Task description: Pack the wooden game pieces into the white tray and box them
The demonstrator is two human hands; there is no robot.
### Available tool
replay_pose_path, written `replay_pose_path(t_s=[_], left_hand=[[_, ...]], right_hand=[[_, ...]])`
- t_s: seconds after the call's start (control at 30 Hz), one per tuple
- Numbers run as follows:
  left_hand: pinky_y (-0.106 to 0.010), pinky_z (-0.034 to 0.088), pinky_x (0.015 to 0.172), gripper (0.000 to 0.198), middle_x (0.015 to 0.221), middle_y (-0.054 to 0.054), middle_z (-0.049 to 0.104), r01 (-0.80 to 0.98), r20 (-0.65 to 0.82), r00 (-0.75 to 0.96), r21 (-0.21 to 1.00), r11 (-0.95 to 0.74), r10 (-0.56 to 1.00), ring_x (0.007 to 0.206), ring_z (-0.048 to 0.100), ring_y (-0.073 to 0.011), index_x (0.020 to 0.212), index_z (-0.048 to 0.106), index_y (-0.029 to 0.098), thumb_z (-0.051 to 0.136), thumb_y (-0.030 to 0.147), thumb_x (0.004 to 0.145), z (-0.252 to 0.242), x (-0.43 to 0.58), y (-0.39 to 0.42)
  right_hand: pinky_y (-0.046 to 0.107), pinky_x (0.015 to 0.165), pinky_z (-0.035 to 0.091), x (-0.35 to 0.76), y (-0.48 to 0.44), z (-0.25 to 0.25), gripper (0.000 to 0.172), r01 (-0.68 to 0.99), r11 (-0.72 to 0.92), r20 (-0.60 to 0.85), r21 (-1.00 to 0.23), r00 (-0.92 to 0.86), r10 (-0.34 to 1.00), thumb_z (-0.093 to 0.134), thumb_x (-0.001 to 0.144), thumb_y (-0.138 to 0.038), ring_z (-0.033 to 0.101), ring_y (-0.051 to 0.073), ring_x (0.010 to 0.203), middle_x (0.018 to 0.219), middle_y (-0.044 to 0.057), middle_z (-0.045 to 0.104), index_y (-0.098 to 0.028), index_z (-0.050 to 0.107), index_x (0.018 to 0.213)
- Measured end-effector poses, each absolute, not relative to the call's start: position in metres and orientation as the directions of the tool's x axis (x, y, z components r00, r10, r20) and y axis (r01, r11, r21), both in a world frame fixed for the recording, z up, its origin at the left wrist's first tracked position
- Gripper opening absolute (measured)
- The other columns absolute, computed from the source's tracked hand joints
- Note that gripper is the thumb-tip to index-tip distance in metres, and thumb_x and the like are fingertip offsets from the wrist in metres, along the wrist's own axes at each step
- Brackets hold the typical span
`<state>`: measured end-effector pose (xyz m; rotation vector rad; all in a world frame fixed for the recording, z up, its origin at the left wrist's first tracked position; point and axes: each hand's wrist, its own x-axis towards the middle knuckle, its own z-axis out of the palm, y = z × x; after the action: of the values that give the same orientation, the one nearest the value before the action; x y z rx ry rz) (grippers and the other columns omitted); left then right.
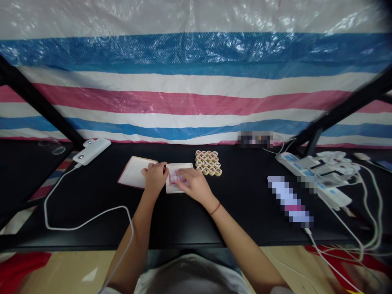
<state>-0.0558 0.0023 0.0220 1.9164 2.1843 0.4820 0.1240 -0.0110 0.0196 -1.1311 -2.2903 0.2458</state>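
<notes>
White folded paper (180, 176) under both hands, L (155, 176), R (192, 184), wood discs (208, 162) nearby

Both bare forearms stretched forward from the bottom edge, converging toward the middle. Left hand (155, 174) loosely curled, knuckles up, fingers bent under. Right hand (193, 184) flatter, palm down, fingers angled leftward toward the left hand, nearly touching it. Thin red band around the right wrist.

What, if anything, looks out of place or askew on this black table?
Little stands out. The round game pieces sit in a tidy cluster and both hands rest on a folded paper board. Only the box lid lies slightly askew, and cables tangle around the power strips.
</notes>
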Motion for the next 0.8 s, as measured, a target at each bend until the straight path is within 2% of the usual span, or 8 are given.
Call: replay_pose_path(t_s=[0.1, 0.17, 0.23, 0.33, 0.4, 0.6, 0.7, 0.8], left_hand=[[-0.045, 0.027, 0.087, 0.031, 0.101, -0.007, 0.072, 0.919, 0.056, -0.143, 0.377, 0.112, 0.988, 0.105, 0.051, -0.0278, 0.111, 0.067, 0.025, 0.049, 0.027, 0.087, 0.023, -0.055, 0.002], [-0.045, 0.027, 0.087, 0.031, 0.101, -0.007, 0.072, 0.918, 0.046, -0.139, 0.38, 0.112, 0.989, 0.105, 0.051, -0.0277, 0.111, 0.067, 0.025, 0.048, 0.027, 0.087, 0.023, -0.055, 0.002], [-0.045, 0.026, 0.087, 0.031, 0.1, -0.007, 0.072, 0.918, 0.034, -0.137, 0.38, 0.114, 0.99, 0.105, 0.051, -0.0271, 0.111, 0.067, 0.025, 0.048, 0.028, 0.087, 0.024, -0.056, 0.002], [-0.044, 0.025, 0.088, 0.03, 0.096, -0.005, 0.073, 0.917, 0.012, -0.146, 0.377, 0.131, 0.989, 0.104, 0.051, -0.0262, 0.11, 0.067, 0.025, 0.049, 0.029, 0.086, 0.026, -0.057, 0.001], [-0.044, 0.025, 0.088, 0.03, 0.095, -0.005, 0.073, 0.917, 0.003, -0.143, 0.377, 0.131, 0.99, 0.104, 0.051, -0.0264, 0.11, 0.067, 0.026, 0.05, 0.029, 0.085, 0.026, -0.058, 0.001], [-0.045, 0.026, 0.087, 0.03, 0.093, -0.004, 0.073, 0.919, 0.022, -0.121, 0.381, 0.103, 0.992, 0.102, 0.053, -0.0269, 0.108, 0.067, 0.026, 0.05, 0.03, 0.084, 0.026, -0.06, 0.001], [-0.045, 0.027, 0.087, 0.029, 0.093, -0.004, 0.074, 0.919, 0.014, -0.132, 0.376, 0.118, 0.991, 0.102, 0.053, -0.0272, 0.106, 0.068, 0.028, 0.051, 0.03, 0.083, 0.027, -0.062, 0.001], [-0.045, 0.027, 0.087, 0.028, 0.091, -0.003, 0.074, 0.915, 0.015, -0.139, 0.383, 0.123, 0.99, 0.101, 0.054, -0.0268, 0.105, 0.068, 0.028, 0.052, 0.029, 0.082, 0.028, -0.062, 0.0]], right_hand=[[0.034, 0.095, 0.042, 0.139, 0.023, 0.032, 0.032, 0.816, 0.425, 0.404, -0.392, -0.263, 0.876, 0.045, 0.095, -0.031, 0.062, 0.023, 0.105, 0.113, 0.012, 0.069, -0.014, 0.064, 0.116], [0.035, 0.093, 0.042, 0.148, 0.052, 0.038, 0.035, 0.915, 0.259, 0.336, -0.31, -0.15, 0.93, 0.046, 0.093, -0.027, 0.06, 0.026, 0.106, 0.114, 0.014, 0.067, -0.012, 0.061, 0.121], [0.034, 0.092, 0.042, 0.152, 0.078, 0.042, 0.035, 0.959, 0.193, 0.211, -0.209, -0.149, 0.966, 0.049, 0.091, -0.026, 0.059, 0.027, 0.108, 0.114, 0.016, 0.066, -0.011, 0.061, 0.12], [0.034, 0.089, 0.042, 0.15, 0.102, 0.042, 0.03, 0.976, 0.191, 0.041, -0.11, -0.187, 0.981, 0.054, 0.088, -0.027, 0.059, 0.028, 0.105, 0.107, 0.019, 0.068, -0.009, 0.066, 0.11], [0.035, 0.085, 0.044, 0.146, 0.109, 0.04, 0.024, 0.977, 0.185, 0.005, -0.103, -0.185, 0.983, 0.057, 0.086, -0.023, 0.06, 0.029, 0.103, 0.102, 0.019, 0.069, -0.01, 0.068, 0.102], [0.038, 0.076, 0.049, 0.14, 0.114, 0.033, 0.013, 0.974, 0.17, 0.026, -0.15, -0.168, 0.985, 0.066, 0.079, -0.017, 0.063, 0.031, 0.096, 0.095, 0.019, 0.071, -0.015, 0.071, 0.091], [0.041, 0.077, 0.05, 0.139, 0.116, 0.035, 0.009, 0.965, 0.187, 0.044, -0.186, -0.182, 0.982, 0.066, 0.079, -0.014, 0.064, 0.032, 0.094, 0.093, 0.018, 0.071, -0.016, 0.071, 0.086], [0.04, 0.081, 0.049, 0.136, 0.108, 0.045, 0.011, 0.946, 0.206, 0.09, -0.249, -0.189, 0.978, 0.065, 0.083, -0.019, 0.065, 0.03, 0.094, 0.093, 0.017, 0.072, -0.015, 0.071, 0.091]])
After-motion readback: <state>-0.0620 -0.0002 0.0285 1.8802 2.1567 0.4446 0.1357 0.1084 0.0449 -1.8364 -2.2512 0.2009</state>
